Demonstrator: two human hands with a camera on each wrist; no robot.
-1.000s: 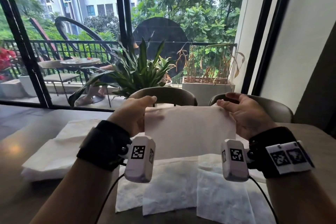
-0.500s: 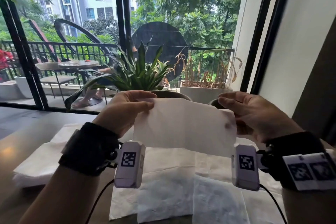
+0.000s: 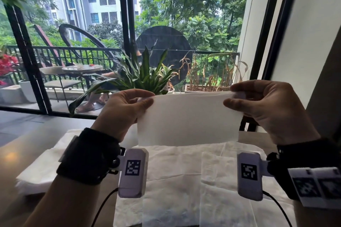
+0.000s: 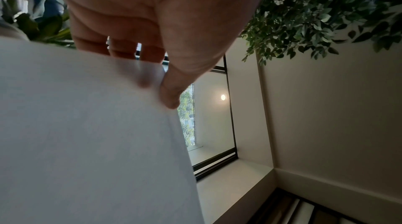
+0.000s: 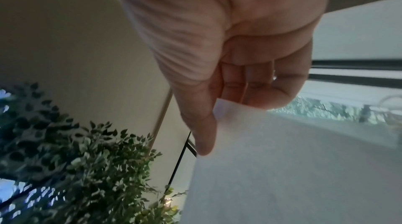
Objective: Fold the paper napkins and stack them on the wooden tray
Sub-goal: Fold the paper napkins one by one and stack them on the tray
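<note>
A white paper napkin [image 3: 188, 120] hangs upright in the air above the table, stretched between both hands. My left hand [image 3: 145, 100] pinches its top left corner between thumb and fingers. My right hand [image 3: 231, 97] pinches the top right corner the same way. The left wrist view shows the napkin [image 4: 87, 133] under the thumb and fingers of the left hand [image 4: 159, 76]. In the right wrist view the right hand [image 5: 214, 116] nips the napkin [image 5: 293, 167] at its corner. Several unfolded napkins [image 3: 184, 190] lie spread on the table below. No wooden tray is in view.
A pile of white napkins [image 3: 40, 167] lies at the table's left. The brown table [image 3: 22, 206] runs to a window with a potted plant [image 3: 144, 77] behind it. A dark wall panel [image 3: 324, 83] stands at the right.
Both hands have lifted the napkin up off the table and hold it higher in front of the window. The head view has tilted upward with them.
</note>
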